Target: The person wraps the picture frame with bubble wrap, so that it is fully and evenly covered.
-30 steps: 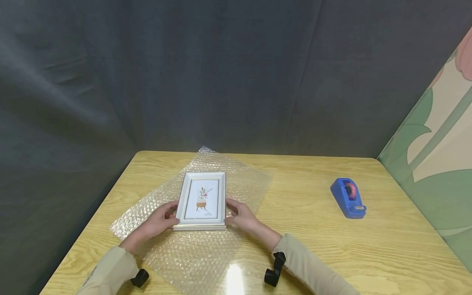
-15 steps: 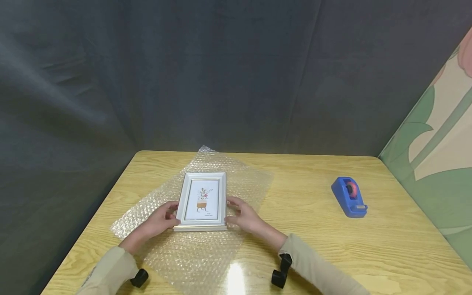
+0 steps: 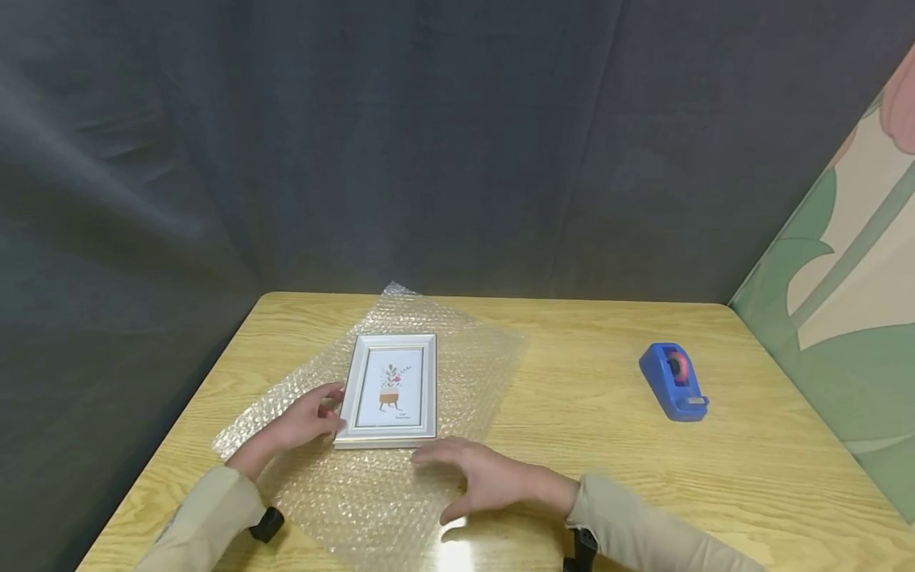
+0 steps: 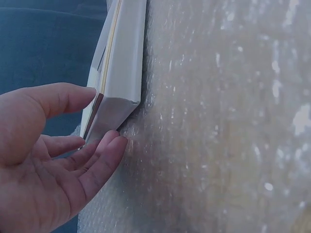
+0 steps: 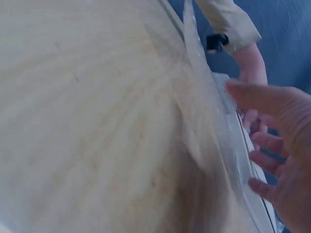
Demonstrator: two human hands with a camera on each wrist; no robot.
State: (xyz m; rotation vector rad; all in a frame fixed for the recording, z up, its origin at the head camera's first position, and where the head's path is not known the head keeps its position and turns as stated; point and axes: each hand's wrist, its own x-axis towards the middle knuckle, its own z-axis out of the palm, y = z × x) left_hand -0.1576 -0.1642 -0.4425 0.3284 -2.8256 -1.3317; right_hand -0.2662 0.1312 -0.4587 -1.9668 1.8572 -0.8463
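Observation:
A silvery-white picture frame [image 3: 386,433] with a plant print lies face up on a sheet of clear bubble wrap [image 3: 372,508]. My left hand [image 3: 303,417] is at the frame's left side. In the left wrist view its thumb [image 4: 73,97] touches the near corner, while the relaxed fingers [image 4: 104,160] lie along the side, not wrapped round it. My right hand [image 3: 489,477] hovers over the wrap's near right edge, just below the frame's near right corner, thumb and fingers spread. It holds nothing; in the right wrist view the hand [image 5: 286,141] is blurred.
A blue tape dispenser [image 3: 675,385] with a reddish roll stands at the right of the wooden table [image 3: 600,381]. A dark curtain [image 3: 443,151] hangs behind and to the left, and a panel with painted leaves [image 3: 843,349] is at the right.
My right hand has let go of the frame's right side and moved towards me and slightly right, its fingers spreading. My left hand and the frame have hardly moved.

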